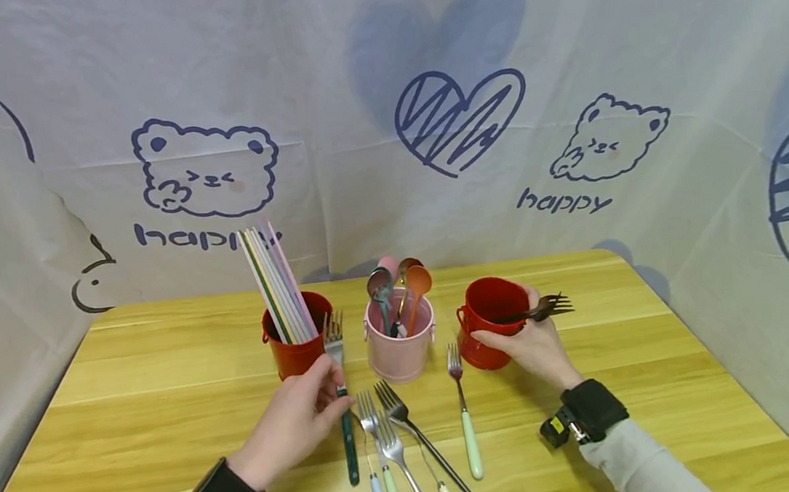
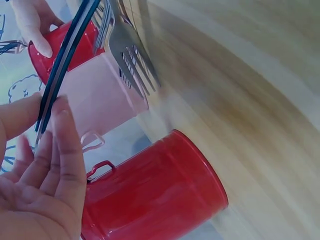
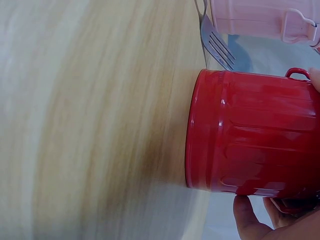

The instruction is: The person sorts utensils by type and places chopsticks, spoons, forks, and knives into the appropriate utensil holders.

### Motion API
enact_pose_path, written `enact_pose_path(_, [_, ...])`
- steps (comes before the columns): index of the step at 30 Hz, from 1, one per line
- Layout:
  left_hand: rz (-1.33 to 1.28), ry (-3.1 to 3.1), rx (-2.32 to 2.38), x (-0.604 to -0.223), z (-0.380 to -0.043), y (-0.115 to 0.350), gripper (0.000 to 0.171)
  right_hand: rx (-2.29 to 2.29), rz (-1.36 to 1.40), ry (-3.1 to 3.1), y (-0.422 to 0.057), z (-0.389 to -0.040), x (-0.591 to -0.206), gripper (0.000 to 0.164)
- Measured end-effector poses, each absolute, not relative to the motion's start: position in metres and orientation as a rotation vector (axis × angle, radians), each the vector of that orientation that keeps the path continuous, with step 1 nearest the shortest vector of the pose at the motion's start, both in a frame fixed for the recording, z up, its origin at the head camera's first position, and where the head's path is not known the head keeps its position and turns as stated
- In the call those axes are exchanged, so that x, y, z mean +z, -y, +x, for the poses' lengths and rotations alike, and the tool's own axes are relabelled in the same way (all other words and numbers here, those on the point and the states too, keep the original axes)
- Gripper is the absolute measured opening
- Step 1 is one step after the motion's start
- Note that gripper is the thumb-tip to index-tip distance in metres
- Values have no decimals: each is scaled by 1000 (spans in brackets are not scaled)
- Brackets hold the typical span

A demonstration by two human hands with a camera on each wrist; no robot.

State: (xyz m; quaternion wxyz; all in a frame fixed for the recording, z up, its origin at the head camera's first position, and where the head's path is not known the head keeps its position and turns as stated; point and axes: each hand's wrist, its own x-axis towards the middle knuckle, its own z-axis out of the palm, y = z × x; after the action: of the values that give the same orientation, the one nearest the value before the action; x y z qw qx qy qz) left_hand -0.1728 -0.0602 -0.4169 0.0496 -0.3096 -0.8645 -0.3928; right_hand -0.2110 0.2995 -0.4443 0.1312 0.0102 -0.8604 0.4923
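Observation:
My left hand [image 1: 298, 419] pinches a fork with a dark green handle [image 2: 65, 55] between thumb and fingers. The fork's tines [image 1: 333, 330] point up, beside a red bucket of straws [image 1: 297, 360]. My right hand [image 1: 540, 350] grips another red bucket [image 1: 480, 347], its fingers round the side. A dark fork [image 1: 550, 306] leans over that bucket's rim, tines outward above the hand; its lower part is hidden inside. Between the hands lie several forks, among them a black fork [image 1: 430, 443], a silver fork [image 1: 402, 459] and a light-green-handled fork [image 1: 469, 429].
A pink bucket [image 1: 401, 358] with several spoons [image 1: 417, 283] stands between the two red ones. Pale straws [image 1: 281, 291] rise from the left bucket. Behind the wooden table [image 1: 158, 397] hangs a printed cloth [image 1: 308, 65].

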Motion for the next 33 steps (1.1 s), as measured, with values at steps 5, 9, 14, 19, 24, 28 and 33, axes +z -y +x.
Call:
enact_pose_path(5, [-942, 2558, -1221, -412, -175, 59, 33, 1429, 32, 2497, -300, -211, -445, 89])
enact_pose_path(9, [-959, 2499, -1220, -404, -177, 57, 33, 1424, 32, 2497, -300, -211, -446, 90])
enact_pose_path(14, [-983, 2453, -1201, -395, -179, 52, 32, 1435, 36, 2498, -300, -211, -446, 91])
enact_pose_path(19, [-1061, 2362, -1172, -387, -179, 44, 32, 1442, 53, 2487, -300, -211, -445, 90])
enact_pose_path(24, [-1079, 2300, -1195, -379, -182, 32, 31, 1441, 47, 2487, -300, -211, -445, 89])
enact_pose_path(28, [-1098, 2252, -1276, -371, -185, 18, 31, 1442, 38, 2489, -299, -210, -445, 89])
enact_pose_path(33, [-1148, 2177, -1454, -358, -187, -6, 33, 1447, 48, 2483, -299, -211, -444, 89])
